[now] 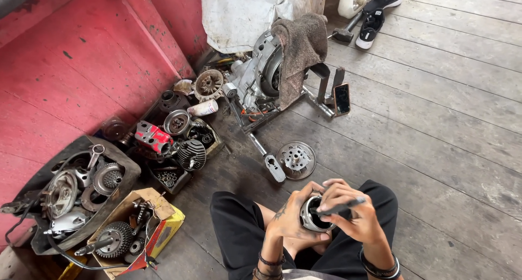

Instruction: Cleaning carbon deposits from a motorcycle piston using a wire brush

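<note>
The left hand [291, 217] wraps around a round metal cylinder part [314, 214], fingers closed on its outer wall, holding it over the lap with its open bore facing up. The right hand [353, 217] is pinched shut on a slim dark tool [342, 207], probably a pen or pick, whose tip lies across the part's rim. Just ahead on the plank floor [435, 122] lies a round clutch-like disc [296, 160]. To the left, a cardboard box [163, 225] holds gears, and a dark tray [117, 195] holds more metal pieces. Farther off stands an engine case [255, 78] draped with a brown rag [299, 48], with a phone [342, 99] propped beside it. Two black shoes [378, 10] lie beyond.
</note>
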